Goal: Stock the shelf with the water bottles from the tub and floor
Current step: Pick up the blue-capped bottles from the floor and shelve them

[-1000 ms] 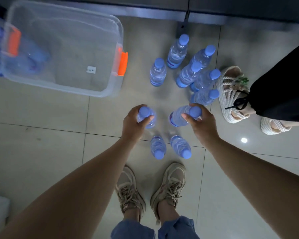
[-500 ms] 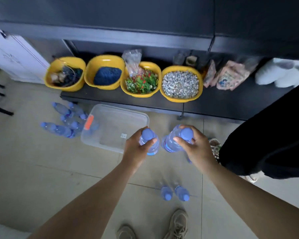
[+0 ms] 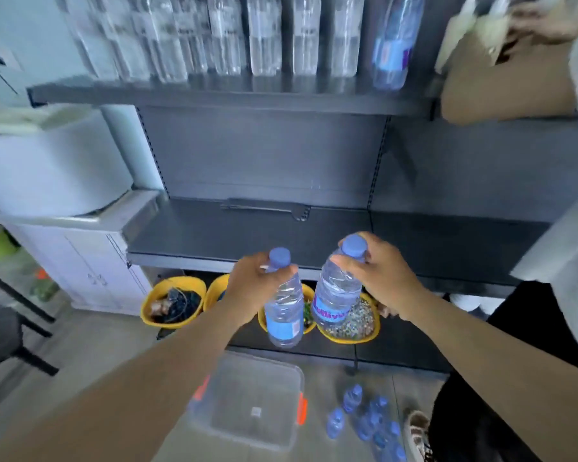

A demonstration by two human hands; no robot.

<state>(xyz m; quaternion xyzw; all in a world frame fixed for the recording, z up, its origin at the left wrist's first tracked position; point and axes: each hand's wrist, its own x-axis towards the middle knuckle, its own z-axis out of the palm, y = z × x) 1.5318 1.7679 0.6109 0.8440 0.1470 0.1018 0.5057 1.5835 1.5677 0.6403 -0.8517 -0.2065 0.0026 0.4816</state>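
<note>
Dark metal shelving [image 3: 247,235] fills the wall, its top tier lined with clear bottles [image 3: 264,35] and its middle tier bare. Each hand carries one water bottle by the neck: the left hand [image 3: 251,281] grips the left bottle [image 3: 284,315], the right hand [image 3: 377,275] the right bottle [image 3: 336,291], both hanging just before the middle tier's front lip. Next, lift them over that lip and stand them well back. More bottles [image 3: 367,418] wait on the floor beside the clear tub [image 3: 247,398].

blue-capped bottles [image 3: 284,295], yellow bowls [image 3: 172,303], grey shelf [image 3: 247,231]
</note>
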